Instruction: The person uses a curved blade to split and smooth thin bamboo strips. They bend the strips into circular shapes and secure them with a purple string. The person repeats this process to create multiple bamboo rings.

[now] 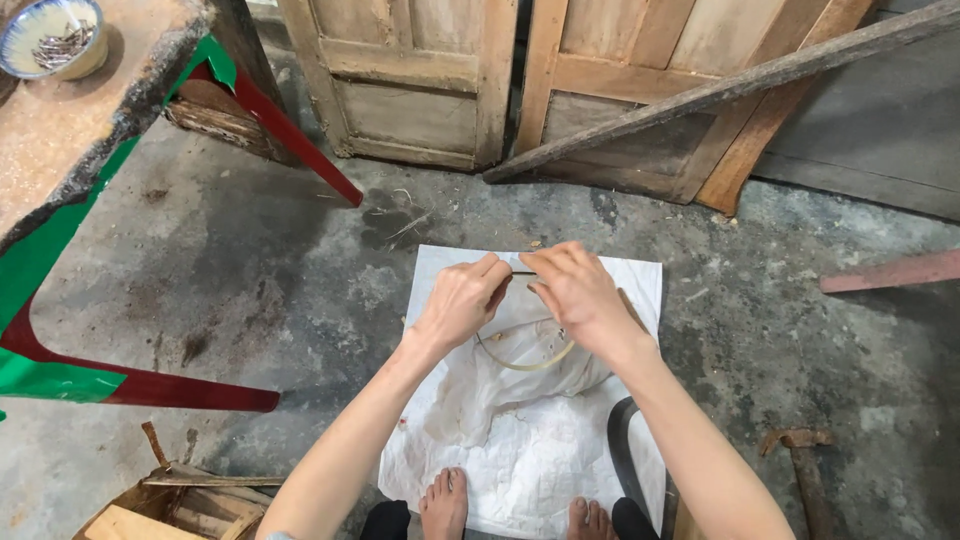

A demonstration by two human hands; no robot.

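Both hands raised over a white woven sack [520, 440] spread on a stained concrete floor [250, 290], bare feet [445, 505] at its near edge. Left hand [462, 300] and right hand [575, 292] close together, fingertips almost meeting, each pinched shut on a thin bamboo strip [527, 362]. Short straight stretch of strip spanning the small gap between thumbs; remainder curving down in a loop beneath the palms, hanging just above the sack, pale against it. Step in hand, by judgement: bending or joining the strip into a ring, ends being brought to overlap at the fingertips. Next move likely calling for steady, even tension from both pinches, the overlap kept flat and aligned, no sudden flex, since so thin a strip could kink or split. Loop below the wrists, top of it between the two hands, touching both. Dark curved blade [622, 450] lying on the sack's right side near the right forearm. Rusty hammer [800, 465] on the floor further right, well apart. Wooden doors [420, 80] leaning ahead, long plank [720, 90] propped across them. Red and green table [60, 150] at left with a bowl of nails [55, 35] on top. Box of wood offcuts [170, 505] at lower left.
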